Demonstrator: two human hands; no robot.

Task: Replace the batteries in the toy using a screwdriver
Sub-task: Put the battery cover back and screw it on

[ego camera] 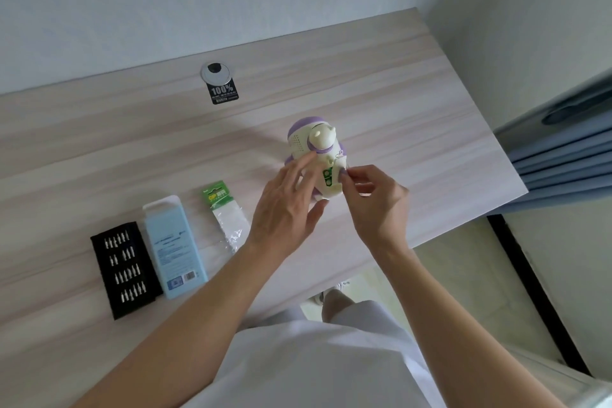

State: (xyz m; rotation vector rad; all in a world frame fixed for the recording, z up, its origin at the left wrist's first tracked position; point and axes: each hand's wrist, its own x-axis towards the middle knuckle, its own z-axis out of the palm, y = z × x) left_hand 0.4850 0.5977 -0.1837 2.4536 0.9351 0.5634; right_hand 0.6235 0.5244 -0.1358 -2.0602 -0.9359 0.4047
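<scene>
White shirt [314,371] fills the bottom edge. On the desk [414,103] lie, from the left, one black bit tray [126,270] with four rows of bits, one blue case [174,247] and one green battery pack [223,212]. Of the two hands, the left hand [288,205], fingers straight, touches the one toy [318,142] standing mid-desk, where two batteries [328,176] show. The right hand [374,202] pinches the toy's right edge.

The left hand [284,205] hides part of the toy [318,142]. Words on the blue box [174,248] are too small to read.
</scene>
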